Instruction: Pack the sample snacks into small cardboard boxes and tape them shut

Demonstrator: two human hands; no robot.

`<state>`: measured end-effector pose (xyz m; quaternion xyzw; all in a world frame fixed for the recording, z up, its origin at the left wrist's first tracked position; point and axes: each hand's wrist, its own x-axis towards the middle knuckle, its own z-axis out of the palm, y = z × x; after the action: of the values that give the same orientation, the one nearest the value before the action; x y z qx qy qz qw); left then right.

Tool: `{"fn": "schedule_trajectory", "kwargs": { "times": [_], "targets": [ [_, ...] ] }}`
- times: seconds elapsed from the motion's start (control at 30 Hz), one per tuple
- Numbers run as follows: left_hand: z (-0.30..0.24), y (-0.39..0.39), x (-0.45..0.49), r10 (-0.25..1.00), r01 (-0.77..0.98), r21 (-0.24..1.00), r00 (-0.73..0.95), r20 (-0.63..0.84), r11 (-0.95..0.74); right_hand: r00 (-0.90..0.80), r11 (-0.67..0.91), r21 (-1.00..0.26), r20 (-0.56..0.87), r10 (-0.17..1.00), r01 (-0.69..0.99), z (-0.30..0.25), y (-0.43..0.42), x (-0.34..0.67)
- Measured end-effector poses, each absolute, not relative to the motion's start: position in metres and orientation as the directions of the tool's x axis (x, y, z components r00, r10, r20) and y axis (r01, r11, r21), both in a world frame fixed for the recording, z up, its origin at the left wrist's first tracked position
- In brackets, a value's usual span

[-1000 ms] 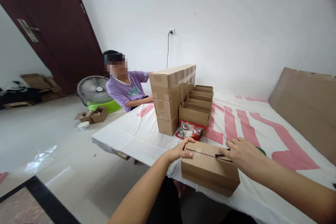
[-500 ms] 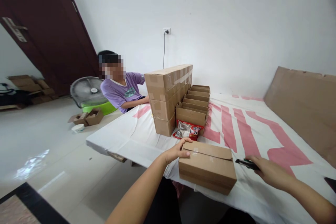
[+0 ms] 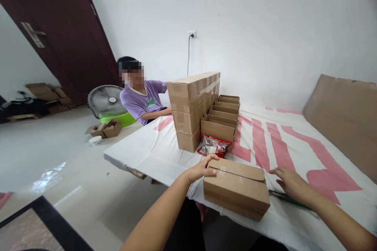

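A taped cardboard box [image 3: 235, 190] with a slit along its top seam lies at the table's near edge. My left hand [image 3: 203, 170] grips its left end, with the thumb on the top and the fingers over the far edge. To the right of the box is my right hand [image 3: 290, 182], open, with its fingers reaching towards the box's far right corner. A slim dark tool [image 3: 290, 198], which looks like a box cutter, lies on the cloth below that hand, partly hidden by my forearm. Just beyond the box sits a red and clear food packet [image 3: 214, 147].
Stacked sealed boxes [image 3: 188, 113] and a row of open boxes [image 3: 219, 125] stand farther back on the cloth-covered table [image 3: 259, 141]. A person in a purple shirt [image 3: 144, 102] sits behind the stack. A large cardboard sheet [image 3: 344, 121] leans at right; a fan [image 3: 107, 100] stands on the floor.
My right hand has let go of the dark tool, which now lies on the table, and its fingers have stretched out towards the box. The left hand keeps its grip; the view has shifted slightly.
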<state>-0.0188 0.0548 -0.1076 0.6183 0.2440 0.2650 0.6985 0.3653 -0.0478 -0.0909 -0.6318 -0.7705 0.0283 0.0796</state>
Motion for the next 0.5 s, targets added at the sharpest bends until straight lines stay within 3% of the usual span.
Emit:
{"fn": "schedule_trajectory", "kwargs": {
  "times": [0.17, 0.3, 0.5],
  "targets": [
    [-0.101, 0.051, -0.019, 0.697, -0.041, 0.995, 0.716, -0.034, 0.091, -0.446, 0.522, -0.219, 0.315, 0.838, 0.825, -0.033, -0.032, 0.287],
    [-0.098, 0.049, -0.018, 0.713, -0.031, 0.996, 0.700, -0.037, 0.081, -0.657, 0.718, -0.187, 0.300, 0.691, 0.670, -0.021, -0.027, 0.227],
    [-0.100, 0.051, -0.016, 0.725, -0.044, 0.997, 0.688, -0.016, 0.064, -0.739, 0.765, -0.106, 0.205, 0.642, 0.636, -0.028, -0.012, 0.197]
  ]
}}
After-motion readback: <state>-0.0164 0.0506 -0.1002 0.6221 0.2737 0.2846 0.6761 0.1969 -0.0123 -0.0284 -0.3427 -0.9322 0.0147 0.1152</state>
